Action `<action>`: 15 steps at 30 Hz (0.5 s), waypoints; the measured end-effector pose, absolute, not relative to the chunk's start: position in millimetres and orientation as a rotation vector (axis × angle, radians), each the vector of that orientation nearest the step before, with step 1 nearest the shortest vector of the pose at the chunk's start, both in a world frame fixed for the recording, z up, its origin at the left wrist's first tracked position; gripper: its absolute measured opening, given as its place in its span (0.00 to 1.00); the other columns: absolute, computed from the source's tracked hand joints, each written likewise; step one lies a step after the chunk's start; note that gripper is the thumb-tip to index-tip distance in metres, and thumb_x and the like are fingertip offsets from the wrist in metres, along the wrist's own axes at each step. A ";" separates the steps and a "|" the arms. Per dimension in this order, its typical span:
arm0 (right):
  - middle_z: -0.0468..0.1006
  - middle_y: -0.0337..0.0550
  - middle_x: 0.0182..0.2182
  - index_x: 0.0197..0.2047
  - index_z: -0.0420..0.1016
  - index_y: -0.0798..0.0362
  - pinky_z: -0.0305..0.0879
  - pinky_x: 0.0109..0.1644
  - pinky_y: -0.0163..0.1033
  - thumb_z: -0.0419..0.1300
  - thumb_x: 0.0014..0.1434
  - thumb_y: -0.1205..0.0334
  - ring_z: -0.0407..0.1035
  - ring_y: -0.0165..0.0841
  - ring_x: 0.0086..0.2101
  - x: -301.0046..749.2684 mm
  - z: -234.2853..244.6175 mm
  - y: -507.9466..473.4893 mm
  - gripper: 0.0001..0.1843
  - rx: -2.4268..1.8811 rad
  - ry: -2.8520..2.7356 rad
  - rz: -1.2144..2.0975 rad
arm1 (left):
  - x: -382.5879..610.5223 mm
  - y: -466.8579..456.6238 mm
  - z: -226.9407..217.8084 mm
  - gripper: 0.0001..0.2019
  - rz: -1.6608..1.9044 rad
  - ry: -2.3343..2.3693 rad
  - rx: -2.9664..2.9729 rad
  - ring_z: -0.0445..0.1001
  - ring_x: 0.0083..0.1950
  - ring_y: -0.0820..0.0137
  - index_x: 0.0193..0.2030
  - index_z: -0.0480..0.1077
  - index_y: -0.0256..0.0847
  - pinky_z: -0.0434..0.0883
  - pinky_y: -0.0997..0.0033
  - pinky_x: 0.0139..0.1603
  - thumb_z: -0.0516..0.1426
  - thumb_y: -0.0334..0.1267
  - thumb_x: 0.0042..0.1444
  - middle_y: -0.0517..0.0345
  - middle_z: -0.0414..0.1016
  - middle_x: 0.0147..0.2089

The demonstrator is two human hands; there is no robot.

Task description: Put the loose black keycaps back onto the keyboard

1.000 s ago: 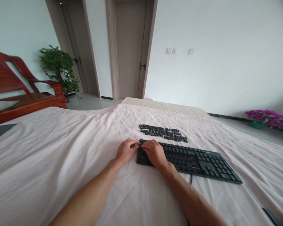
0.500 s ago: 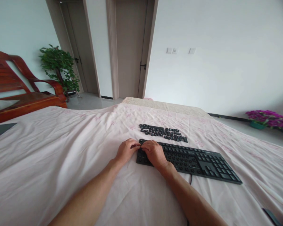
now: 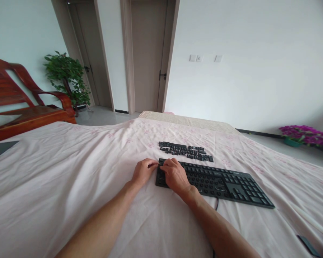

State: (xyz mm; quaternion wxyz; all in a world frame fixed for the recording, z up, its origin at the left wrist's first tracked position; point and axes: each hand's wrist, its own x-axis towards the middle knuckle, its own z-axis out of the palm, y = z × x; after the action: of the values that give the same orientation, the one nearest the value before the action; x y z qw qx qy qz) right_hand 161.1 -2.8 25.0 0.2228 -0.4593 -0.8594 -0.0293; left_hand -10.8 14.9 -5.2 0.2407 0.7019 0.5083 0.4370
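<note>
A black keyboard [image 3: 254, 195] lies on the pink floral bedspread, many of its letter keys gone so that bare sockets show. At its upper left corner, the fingertips of my left hand [image 3: 144, 172] close together against the edge. My right hand [image 3: 174, 175] rests over the left part of the keyboard, fingers bent and closed down on the keys close to my left fingertips. Whatever those fingers hold is too small and too covered to make out. Beyond the keyboard, several loose black keycaps [image 3: 178, 147] lie in rough rows.
A keyboard cable [image 3: 217, 205] runs toward me under my right forearm. One dark flat object [image 3: 308, 245] lies at the lower right, another [image 3: 1, 150] at the left edge. A wooden bench [image 3: 29, 114], a potted plant [image 3: 66, 73] and purple flowers [image 3: 305, 134] stand around.
My right fingers have shifted slightly and lifted a little away from my left fingertips. My left hand stays at the keyboard's edge. The view has moved very slightly.
</note>
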 end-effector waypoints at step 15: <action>0.78 0.39 0.39 0.42 0.80 0.45 0.60 0.48 0.35 0.52 0.55 0.74 0.67 0.32 0.41 181.4 31.2 19.1 0.21 -1.459 -2.139 0.156 | -14.0 19.2 -12.3 0.11 1.222 1.463 1.834 0.76 0.42 0.69 0.39 0.77 0.44 0.69 0.73 0.45 0.54 0.37 0.55 0.59 0.80 0.40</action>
State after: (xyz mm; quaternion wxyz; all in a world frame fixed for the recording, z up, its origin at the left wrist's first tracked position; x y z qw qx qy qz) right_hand 181.4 19.1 31.2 0.2706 -0.5414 -0.7939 0.0578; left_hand -14.0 19.2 -12.3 0.2457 0.6721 0.5362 0.4477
